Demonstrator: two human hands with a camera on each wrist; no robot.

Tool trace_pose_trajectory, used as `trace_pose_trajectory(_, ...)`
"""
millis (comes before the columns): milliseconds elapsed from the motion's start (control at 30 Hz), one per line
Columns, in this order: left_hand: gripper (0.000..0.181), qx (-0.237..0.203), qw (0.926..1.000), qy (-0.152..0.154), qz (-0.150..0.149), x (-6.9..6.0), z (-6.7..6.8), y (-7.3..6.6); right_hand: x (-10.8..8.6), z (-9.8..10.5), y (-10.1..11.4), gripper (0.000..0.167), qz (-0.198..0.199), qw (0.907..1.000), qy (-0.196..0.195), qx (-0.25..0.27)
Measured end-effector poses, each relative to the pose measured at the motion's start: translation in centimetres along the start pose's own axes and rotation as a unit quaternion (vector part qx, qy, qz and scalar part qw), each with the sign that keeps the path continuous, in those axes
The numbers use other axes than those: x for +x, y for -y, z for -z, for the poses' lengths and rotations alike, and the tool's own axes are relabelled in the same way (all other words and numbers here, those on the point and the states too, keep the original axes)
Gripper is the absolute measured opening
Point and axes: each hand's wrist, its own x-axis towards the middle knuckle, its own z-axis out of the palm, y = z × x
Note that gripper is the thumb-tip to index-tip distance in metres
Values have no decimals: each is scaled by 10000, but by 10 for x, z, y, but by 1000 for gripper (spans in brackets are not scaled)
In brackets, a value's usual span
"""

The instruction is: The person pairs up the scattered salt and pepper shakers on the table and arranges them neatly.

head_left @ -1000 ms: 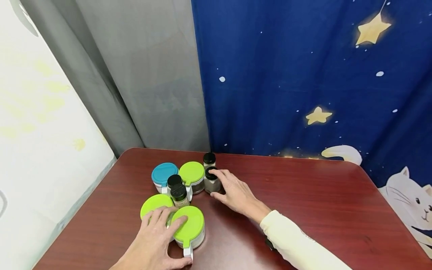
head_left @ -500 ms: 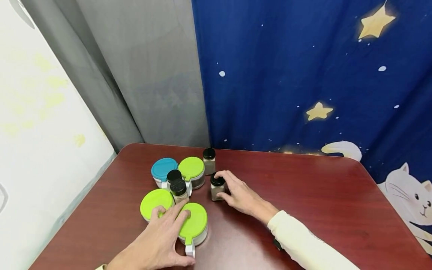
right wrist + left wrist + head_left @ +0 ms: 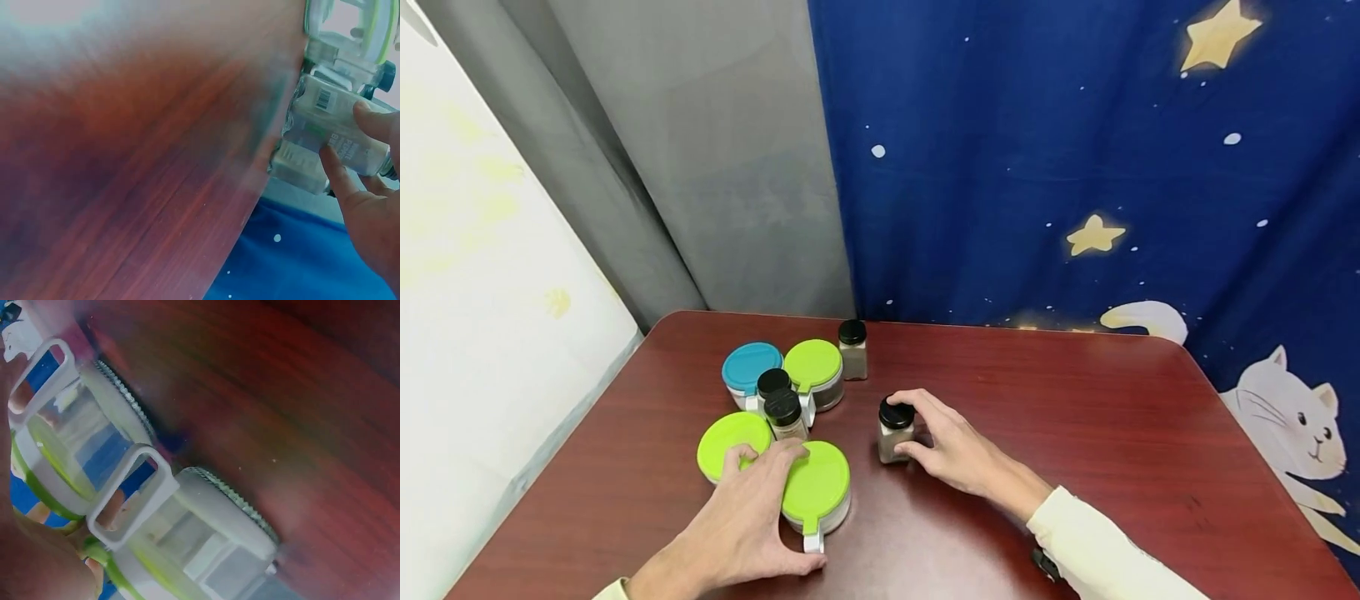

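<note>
In the head view my right hand [image 3: 958,450] pinches a square spice jar [image 3: 893,442] with a black cap, thumb on its side and fingers at the cap. The right wrist view shows this labelled clear jar [image 3: 334,122] between thumb and fingers. My left hand [image 3: 745,521] curls along the left side of a green-lidded seasoning jar [image 3: 816,483], fingers at the lid and thumb by its white handle. Another green-lidded jar [image 3: 733,442] lies partly behind that hand. In the left wrist view two clear jars show their white handles [image 3: 134,494].
Behind my left hand stand a blue-lidded jar [image 3: 751,367], a third green-lidded jar [image 3: 812,367] and two black-capped spice jars [image 3: 786,421]. One more spice jar [image 3: 853,354] stands near the back edge of the red-brown table [image 3: 1060,400]. Curtains [image 3: 1000,167] hang beyond it.
My right hand has drawn the spice jar away from the back one, toward me and to the right. The front green-lidded jar has shifted slightly away from its neighbour, my left hand staying at it.
</note>
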Motion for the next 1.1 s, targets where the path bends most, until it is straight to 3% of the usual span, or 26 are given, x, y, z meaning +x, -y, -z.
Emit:
trace_pose_trajectory(133,104,-99,9995,-268,-136,1,2,-8,-15,3,12,60,-97,9987,-69,504)
trace_pose_trajectory(267,102,-191,9977,-529,-365,3,7,-20,-30,6,23,61,28,9988,-186,461)
trace_pose_trajectory(400,100,-506,9974,-492,-165,10,10,-30,-38,12,29,62,203,9985,-421,272)
trace_pose_trajectory(533,100,-1213,9923,-104,223,25,3,-36,-48,21,30,66,61,9977,-628,254)
trace_pose_trajectory(700,98,-1950,9801,245,295,42,-11,-40,-58,29,27,65,-70,9980,-548,314)
trace_pose_trajectory(867,97,-2013,9790,254,217,64,-25,-48,-65,35,19,64,7,9975,-696,-149)
trace_pose_trajectory(1100,95,-1868,9819,257,-181,111,-39,-67,-80,59,2,66,17,9917,-1013,-791)
